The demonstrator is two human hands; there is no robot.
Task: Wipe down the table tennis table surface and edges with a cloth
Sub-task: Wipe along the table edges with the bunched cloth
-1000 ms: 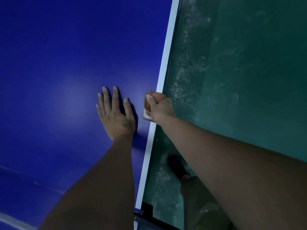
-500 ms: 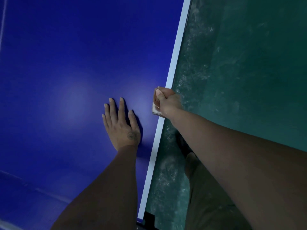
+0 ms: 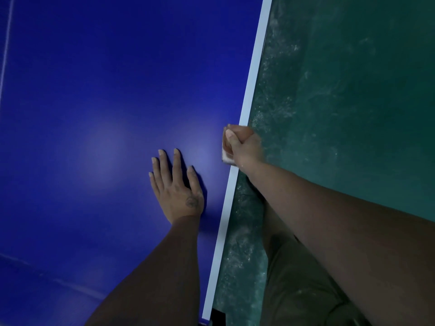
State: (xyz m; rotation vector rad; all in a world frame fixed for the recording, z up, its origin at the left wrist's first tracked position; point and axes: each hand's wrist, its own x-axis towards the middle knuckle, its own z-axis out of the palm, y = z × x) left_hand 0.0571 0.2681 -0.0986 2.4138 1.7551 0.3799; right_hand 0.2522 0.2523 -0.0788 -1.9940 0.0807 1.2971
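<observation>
Glossy, smooth blue bench [image 3: 94,90], with a thin white stripe [image 3: 251,78] along its straight right edge. The right hand [image 3: 242,147] curls tight round a small white cloth [image 3: 226,157], pressing it on that stripe. The left hand [image 3: 176,191] lies flat on the blue just beside, fingers spread. The stripe runs on unbroken ahead; scuffed green floor [image 3: 353,114] lies beyond the edge.

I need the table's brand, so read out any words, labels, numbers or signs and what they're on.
None can be read.
The blue table shows only a plain white edge line.
The dark mark on the left hand is too blurred to read.
The cloth in the right hand shows none.
</observation>
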